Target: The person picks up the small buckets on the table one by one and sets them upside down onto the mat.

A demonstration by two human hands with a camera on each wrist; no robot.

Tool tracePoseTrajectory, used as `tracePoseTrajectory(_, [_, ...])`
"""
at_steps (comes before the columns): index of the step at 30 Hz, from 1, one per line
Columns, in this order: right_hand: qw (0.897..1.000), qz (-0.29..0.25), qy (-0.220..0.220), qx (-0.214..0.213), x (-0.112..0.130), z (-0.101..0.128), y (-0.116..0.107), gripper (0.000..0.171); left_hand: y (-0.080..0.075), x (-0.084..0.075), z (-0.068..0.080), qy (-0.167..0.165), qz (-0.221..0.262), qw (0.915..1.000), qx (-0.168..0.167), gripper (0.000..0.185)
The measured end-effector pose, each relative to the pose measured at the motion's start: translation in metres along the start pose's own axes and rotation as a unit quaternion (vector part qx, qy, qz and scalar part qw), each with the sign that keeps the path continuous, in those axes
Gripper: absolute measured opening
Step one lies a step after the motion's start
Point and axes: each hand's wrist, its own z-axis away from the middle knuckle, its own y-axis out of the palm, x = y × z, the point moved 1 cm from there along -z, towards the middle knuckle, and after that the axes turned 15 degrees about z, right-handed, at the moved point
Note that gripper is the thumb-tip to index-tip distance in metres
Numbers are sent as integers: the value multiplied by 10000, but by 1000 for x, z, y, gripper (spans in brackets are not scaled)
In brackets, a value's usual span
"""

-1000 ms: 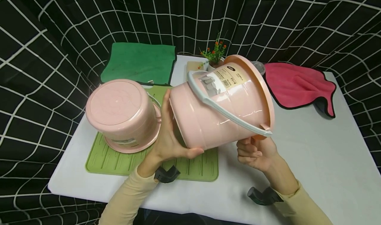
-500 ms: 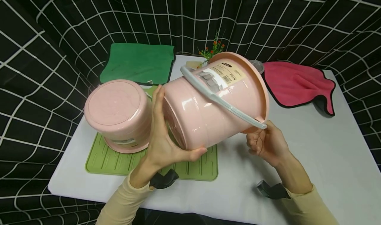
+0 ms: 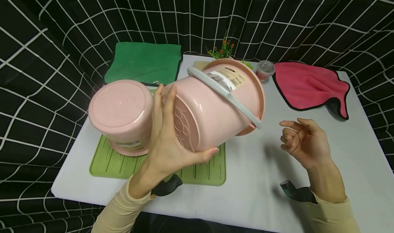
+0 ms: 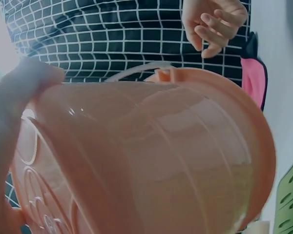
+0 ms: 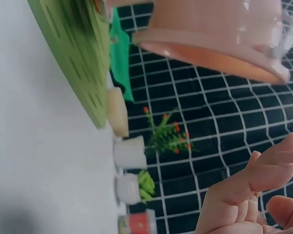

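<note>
A large pink bucket (image 3: 215,109) with a pale grey handle (image 3: 227,95) and a paper label (image 3: 228,76) is held tilted above the table, its mouth toward the back right. My left hand (image 3: 167,145) grips it round the base, thumb along the near side and fingers over the far side. Apart from the bucket, to its right, my right hand (image 3: 307,140) hangs in the air with loosely bent fingers and nothing in them. Beside my left hand a second pink bucket (image 3: 120,104) stands upside down on a green ribbed mat (image 3: 107,164).
At the back left lies a green cloth (image 3: 146,62), and a pink cloth (image 3: 307,86) at the right. Behind the held bucket stand a flowering plant (image 3: 224,50) in a white pot (image 5: 130,152), a small leafy plant (image 5: 145,185) and a clear jar (image 3: 265,70).
My right hand has let go of the large bucket's rim and moved off to the right. My left hand has turned the bucket, so more of its base shows.
</note>
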Motion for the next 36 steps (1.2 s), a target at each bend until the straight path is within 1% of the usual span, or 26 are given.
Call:
tracePoseTrajectory(4, [9996, -240, -114, -60, 7, 7, -5, 85, 0, -8, 0, -101, -386, 9992, 0, 143])
tracePoseTrajectory(7, [9989, -375, -182, -191, 12, 10, -7, 84, 1, -13, 2, -106, -620, 9980, -26, 141])
tracePoseTrajectory(10, [9986, -421, -184, -243, 14, 11, -9, 84, 3, -17, 4, -185, -826, 9964, -56, 141])
tracePoseTrajectory(14, [9989, -435, -159, -75, 12, 10, -10, 88, 4, -20, 9, -411, -1068, 9934, 2, 141])
tracePoseTrajectory(17, [9991, -405, -149, -12, 12, 8, -10, 88, 6, -22, 13, -459, -1180, 9919, 64, 140])
tracePoseTrajectory(22, [9991, -405, -139, -40, 10, 5, -11, 86, 7, -24, 19, -439, -1399, 9891, 105, 140])
tracePoseTrajectory(27, [9989, -451, -93, -43, 9, 5, -13, 87, 6, -27, 22, -265, -1827, 9828, 96, 139])
tracePoseTrajectory(29, [9986, -511, -83, -38, 9, 6, -14, 87, 5, -28, 23, -267, -1970, 9799, 134, 138])
tracePoseTrajectory(31, [9985, -541, -89, -25, 9, 6, -14, 87, 5, -28, 24, -466, -2072, 9769, 256, 137])
tracePoseTrajectory(35, [9985, -545, -102, 3, 7, 4, -14, 87, 7, -29, 21, -1083, -2214, 9676, 557, 135])
tracePoseTrajectory(36, [9985, -530, -107, 7, 7, 3, -14, 87, 8, -29, 20, -1186, -2246, 9654, 593, 135])
